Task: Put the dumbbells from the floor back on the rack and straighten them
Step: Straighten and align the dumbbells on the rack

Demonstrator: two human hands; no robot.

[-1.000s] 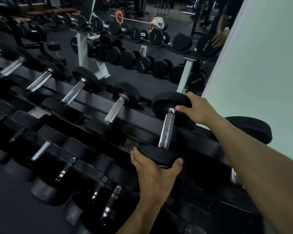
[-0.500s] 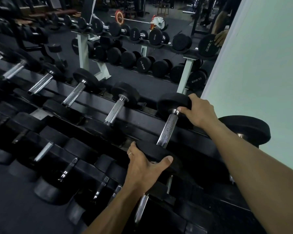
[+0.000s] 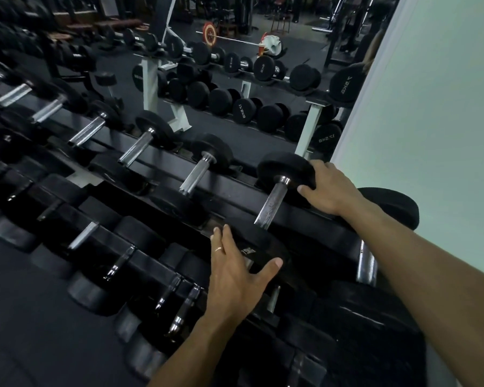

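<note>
We've got the dumbbell (image 3: pixel 271 203) seated on the rack's (image 3: pixel 229 185) top tier at about three o'clock, our left hand (image 3: pixel 235 272) cupping its near head, our right hand (image 3: pixel 326 188) curled over the far head, squaring it up, with more straightening probably ahead.

Two bare forearms, no sleeves visible on either, reach in from the lower edge in the head view. The left hand (image 3: pixel 235 277) wears a thin band (image 3: pixel 219 249) on one finger, apparently the ring finger, just above the knuckle; its metal looks pale gold in the dim light. The thumb shows a short, trimmed nail. The right hand (image 3: pixel 329 188) carries no ring, watch or glove that can be made out.
</note>
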